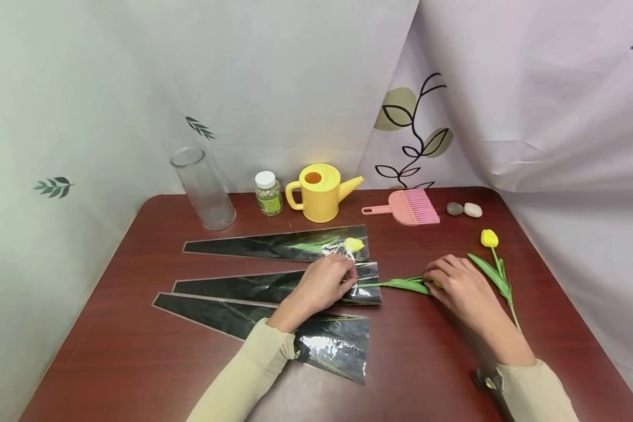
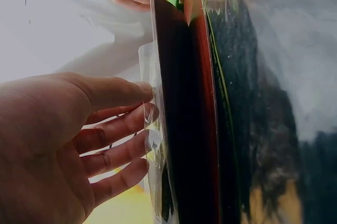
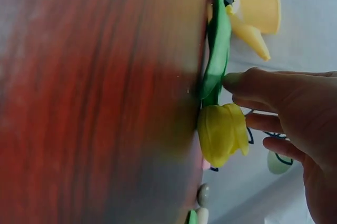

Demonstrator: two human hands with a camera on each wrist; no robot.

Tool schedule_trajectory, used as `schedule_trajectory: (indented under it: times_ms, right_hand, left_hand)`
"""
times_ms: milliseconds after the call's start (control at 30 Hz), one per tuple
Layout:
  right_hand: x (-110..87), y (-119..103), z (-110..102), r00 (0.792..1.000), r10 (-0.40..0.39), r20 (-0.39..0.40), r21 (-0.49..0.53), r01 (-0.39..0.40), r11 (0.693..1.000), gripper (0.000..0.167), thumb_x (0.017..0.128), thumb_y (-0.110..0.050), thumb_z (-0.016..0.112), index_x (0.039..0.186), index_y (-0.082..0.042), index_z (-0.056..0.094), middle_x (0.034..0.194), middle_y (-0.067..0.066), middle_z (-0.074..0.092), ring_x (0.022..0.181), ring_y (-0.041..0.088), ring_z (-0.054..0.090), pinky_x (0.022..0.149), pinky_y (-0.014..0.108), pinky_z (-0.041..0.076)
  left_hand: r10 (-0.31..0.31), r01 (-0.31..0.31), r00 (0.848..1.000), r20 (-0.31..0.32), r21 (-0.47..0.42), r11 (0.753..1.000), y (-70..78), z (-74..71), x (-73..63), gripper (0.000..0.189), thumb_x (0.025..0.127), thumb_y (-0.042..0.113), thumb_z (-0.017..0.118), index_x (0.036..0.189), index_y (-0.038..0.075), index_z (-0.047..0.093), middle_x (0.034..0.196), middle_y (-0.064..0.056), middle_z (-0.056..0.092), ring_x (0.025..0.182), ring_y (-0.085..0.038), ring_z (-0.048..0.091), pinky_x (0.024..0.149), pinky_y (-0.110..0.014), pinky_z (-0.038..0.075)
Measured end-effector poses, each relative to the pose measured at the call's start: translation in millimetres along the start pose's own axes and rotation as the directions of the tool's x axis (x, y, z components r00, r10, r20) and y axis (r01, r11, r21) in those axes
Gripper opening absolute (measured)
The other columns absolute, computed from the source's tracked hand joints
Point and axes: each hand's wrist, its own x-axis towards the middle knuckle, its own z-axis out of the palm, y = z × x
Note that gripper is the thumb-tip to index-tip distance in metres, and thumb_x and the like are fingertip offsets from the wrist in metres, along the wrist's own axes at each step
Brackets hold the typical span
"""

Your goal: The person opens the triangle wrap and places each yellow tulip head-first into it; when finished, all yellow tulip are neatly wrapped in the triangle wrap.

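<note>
Three dark, clear-fronted flower sleeves lie side by side on the table. At the wide mouth of the middle sleeve [image 1: 242, 288], my left hand [image 1: 324, 283] pinches the clear film edge between thumb and fingertips. To its right lies a yellow tulip [image 3: 218, 134], its stem end inside that mouth. My right hand [image 1: 461, 290] holds this tulip just below the bloom, thumb against a green leaf [image 3: 218, 50]. Inside the back sleeve [image 1: 232, 245] is another tulip [image 1: 353, 244]. The front sleeve [image 1: 216, 313] lies partly under my left forearm. A third tulip [image 1: 489, 238] rests beyond my right hand.
Along the back stand a clear glass vase [image 1: 206, 193], a white-capped jar [image 1: 269, 196] and a yellow watering can [image 1: 320, 196]. A pink brush and dustpan [image 1: 403, 207], a grey stone [image 1: 455, 208] and a white stone [image 1: 473, 210] lie to the right.
</note>
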Motion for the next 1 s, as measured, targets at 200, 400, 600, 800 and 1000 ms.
schedule_trajectory:
  times_ms: [200, 400, 600, 800, 1000]
  right_hand:
    - [1.0, 1, 2, 1.0, -0.022, 0.01, -0.039, 0.023, 0.999, 0.021, 0.07, -0.004, 0.082, 0.087, -0.005, 0.07, 0.088, 0.004, 0.062, 0.09, 0.027, 0.055, 0.08, 0.045, 0.043]
    - [1.4, 2, 3, 1.0, -0.023, 0.012, -0.067, 0.024, 0.997, 0.021, 0.068, -0.004, 0.084, 0.082, -0.004, 0.068, 0.082, 0.005, 0.061, 0.086, 0.027, 0.054, 0.077, 0.045, 0.043]
    - [5.4, 3, 3, 0.999, -0.007, 0.038, -0.069, 0.01, 0.998, 0.019, 0.068, -0.002, 0.083, 0.08, -0.004, 0.069, 0.079, 0.004, 0.062, 0.082, 0.027, 0.052, 0.076, 0.045, 0.044]
    - [10.7, 6, 3, 0.998, -0.042, 0.042, -0.023, 0.043, 0.999, 0.015, 0.068, -0.004, 0.08, 0.076, -0.006, 0.067, 0.078, 0.002, 0.059, 0.081, 0.024, 0.051, 0.073, 0.042, 0.043]
    - [24.9, -8, 10, 0.999, -0.018, 0.035, 0.124, 0.014, 0.992, 0.012, 0.072, -0.009, 0.076, 0.076, -0.014, 0.065, 0.086, -0.002, 0.06, 0.087, 0.019, 0.053, 0.078, 0.038, 0.042]
  left_hand:
    - [-0.007, 0.007, 1.0, -0.004, -0.006, 1.0, 0.3, 1.2, -1.0, 0.006, 0.091, 0.019, 0.068, 0.085, 0.021, 0.068, 0.085, 0.01, 0.061, 0.085, -0.01, 0.057, 0.074, -0.028, 0.049]
    - [-0.004, 0.004, 1.0, -0.003, -0.006, 1.0, 0.7, 1.0, -0.9, 0.007, 0.09, 0.019, 0.068, 0.084, 0.021, 0.068, 0.084, 0.011, 0.06, 0.082, -0.009, 0.057, 0.072, -0.027, 0.049]
    - [0.004, -0.004, 1.0, -0.008, -0.002, 1.0, 0.1, 1.3, 0.4, 0.007, 0.091, 0.019, 0.068, 0.084, 0.021, 0.067, 0.084, 0.011, 0.061, 0.081, -0.009, 0.056, 0.071, -0.026, 0.048]
    - [0.002, -0.002, 1.0, -0.012, -0.007, 1.0, -0.9, 1.9, 0.5, 0.007, 0.091, 0.018, 0.067, 0.084, 0.021, 0.068, 0.084, 0.011, 0.061, 0.081, -0.008, 0.056, 0.071, -0.026, 0.048]
    - [0.017, -0.018, 0.999, -0.031, -0.027, 0.999, -0.9, 1.5, 1.6, 0.007, 0.091, 0.019, 0.067, 0.085, 0.021, 0.068, 0.085, 0.011, 0.06, 0.083, -0.009, 0.056, 0.073, -0.026, 0.048]
